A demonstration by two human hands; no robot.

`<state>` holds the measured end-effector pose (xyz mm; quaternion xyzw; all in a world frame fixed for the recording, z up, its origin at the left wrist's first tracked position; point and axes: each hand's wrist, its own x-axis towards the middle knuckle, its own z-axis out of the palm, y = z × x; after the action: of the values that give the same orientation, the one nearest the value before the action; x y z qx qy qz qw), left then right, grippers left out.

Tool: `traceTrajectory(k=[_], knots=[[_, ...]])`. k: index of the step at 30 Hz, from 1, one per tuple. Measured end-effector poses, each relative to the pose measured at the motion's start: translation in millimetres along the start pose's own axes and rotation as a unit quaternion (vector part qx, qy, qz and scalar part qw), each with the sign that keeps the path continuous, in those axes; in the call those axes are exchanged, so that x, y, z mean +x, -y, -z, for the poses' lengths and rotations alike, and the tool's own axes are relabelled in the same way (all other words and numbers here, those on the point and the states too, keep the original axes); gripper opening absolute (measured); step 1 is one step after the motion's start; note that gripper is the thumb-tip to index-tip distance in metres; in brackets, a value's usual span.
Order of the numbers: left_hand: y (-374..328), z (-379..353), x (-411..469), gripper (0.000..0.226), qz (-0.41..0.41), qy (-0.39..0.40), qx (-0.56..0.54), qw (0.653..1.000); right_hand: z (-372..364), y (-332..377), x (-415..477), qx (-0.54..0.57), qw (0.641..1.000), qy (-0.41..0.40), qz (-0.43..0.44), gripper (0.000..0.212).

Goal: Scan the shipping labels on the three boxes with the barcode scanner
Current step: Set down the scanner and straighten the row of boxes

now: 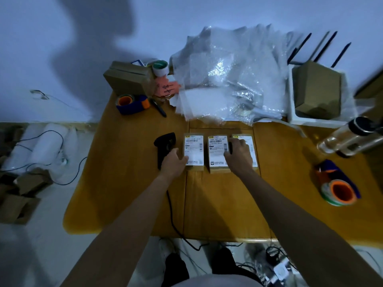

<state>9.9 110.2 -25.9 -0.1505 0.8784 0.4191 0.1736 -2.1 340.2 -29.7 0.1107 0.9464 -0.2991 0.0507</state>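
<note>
Three small cardboard boxes with white shipping labels lie side by side at the table's middle: the left box [194, 150], the middle box [218, 153] and the right box [249, 145]. A black barcode scanner [164, 145] lies flat just left of the left box, and its cable runs off the front edge. My left hand [175, 163] rests between the scanner's handle and the left box, fingertips touching that box's lower left corner. My right hand [240, 156] covers the left half of the right box and clasps it from above, thumb by the middle box.
Crumpled bubble wrap [228, 79] fills the back of the wooden table [219, 204]. Tape dispensers sit at back left [132, 103] and front right [337, 186]. A clear bottle [350, 138] and a white tray holding a box [317, 90] stand at right. More boxes [128, 77] are at back left.
</note>
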Motion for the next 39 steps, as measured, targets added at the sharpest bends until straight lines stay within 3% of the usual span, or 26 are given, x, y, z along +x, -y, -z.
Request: traceTrajectory(k=[6,12,27,39], knots=[[-6,-20,1,0.058,0.025,0.030,-0.004,0.999,13,-52,-3,-0.018,0.993,-0.036,-0.112,0.075],[-5,-30,-4,0.064,0.037,0.029,-0.033,0.998,4,-84,3,0.093,0.969,0.049,-0.222,0.093],[-16,-39,-5,0.065,0.038,0.055,-0.018,0.998,-4,-90,2,0.182,0.955,0.044,-0.229,0.077],[-30,-47,4,0.066,0.031,0.072,-0.031,0.996,5,-96,10,0.174,0.959,0.046,-0.218,0.079]])
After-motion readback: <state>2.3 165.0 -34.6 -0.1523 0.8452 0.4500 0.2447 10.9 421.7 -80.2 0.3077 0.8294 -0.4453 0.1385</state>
